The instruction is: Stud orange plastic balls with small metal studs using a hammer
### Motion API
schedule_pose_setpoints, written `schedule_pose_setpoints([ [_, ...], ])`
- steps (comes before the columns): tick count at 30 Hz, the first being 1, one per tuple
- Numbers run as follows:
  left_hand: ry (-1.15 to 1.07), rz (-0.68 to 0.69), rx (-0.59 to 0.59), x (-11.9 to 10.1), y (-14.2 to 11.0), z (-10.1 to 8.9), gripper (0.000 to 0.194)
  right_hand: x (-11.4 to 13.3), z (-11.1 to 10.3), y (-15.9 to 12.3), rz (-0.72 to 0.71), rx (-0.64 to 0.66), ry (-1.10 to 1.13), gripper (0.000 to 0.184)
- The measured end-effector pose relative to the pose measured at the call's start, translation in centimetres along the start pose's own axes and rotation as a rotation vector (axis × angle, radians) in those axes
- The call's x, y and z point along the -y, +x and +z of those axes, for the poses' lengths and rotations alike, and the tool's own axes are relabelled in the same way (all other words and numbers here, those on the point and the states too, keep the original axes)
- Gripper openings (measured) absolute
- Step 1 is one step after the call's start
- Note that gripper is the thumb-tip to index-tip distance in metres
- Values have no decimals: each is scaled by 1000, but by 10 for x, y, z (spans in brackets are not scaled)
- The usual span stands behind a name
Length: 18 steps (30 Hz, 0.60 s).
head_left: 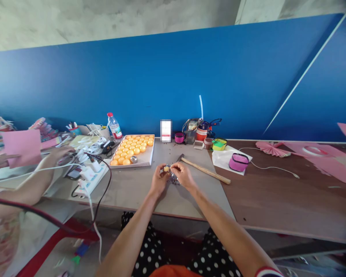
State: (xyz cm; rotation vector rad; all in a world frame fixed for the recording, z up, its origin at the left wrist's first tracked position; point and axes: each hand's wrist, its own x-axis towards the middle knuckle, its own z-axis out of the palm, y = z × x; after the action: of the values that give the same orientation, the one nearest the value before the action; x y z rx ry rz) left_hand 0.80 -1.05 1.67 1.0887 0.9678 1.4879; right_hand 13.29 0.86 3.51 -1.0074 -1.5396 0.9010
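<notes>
Between the fingers of my left hand (159, 177) is a small ball (167, 168), yellowish where it shows and partly hidden by the fingertips. My right hand (183, 174) comes in beside it, its thumb and fingers pinched together near the ball. What that pinch holds is too small to make out. Just under both hands, small shiny silver pieces (174, 178) lie on the grey board (196, 198). Beyond them a hammer (206, 170) with a wooden handle lies slanting to the right.
A white tray (152, 154) of orange balls, with one silver-covered ball (133, 159), stands at left. Further left are a power strip (93, 179), cables and a co-worker's arm (37, 181). A pink pouch (238, 162) lies right. A bottle (114, 127) stands by the blue partition.
</notes>
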Motion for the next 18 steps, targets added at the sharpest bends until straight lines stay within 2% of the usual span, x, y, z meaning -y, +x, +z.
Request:
schedule_pose_setpoints([
  [3,21,9,-13,3,1,-1,43,-7,4,-1,-30,-72,2,11],
  [8,49,45,14,8,3,-4,41,-14,2,-2,-96,-42,-10,11],
  [18,158,121,-4,12,3,-5,37,-18,5,-4,-37,-41,45,12],
])
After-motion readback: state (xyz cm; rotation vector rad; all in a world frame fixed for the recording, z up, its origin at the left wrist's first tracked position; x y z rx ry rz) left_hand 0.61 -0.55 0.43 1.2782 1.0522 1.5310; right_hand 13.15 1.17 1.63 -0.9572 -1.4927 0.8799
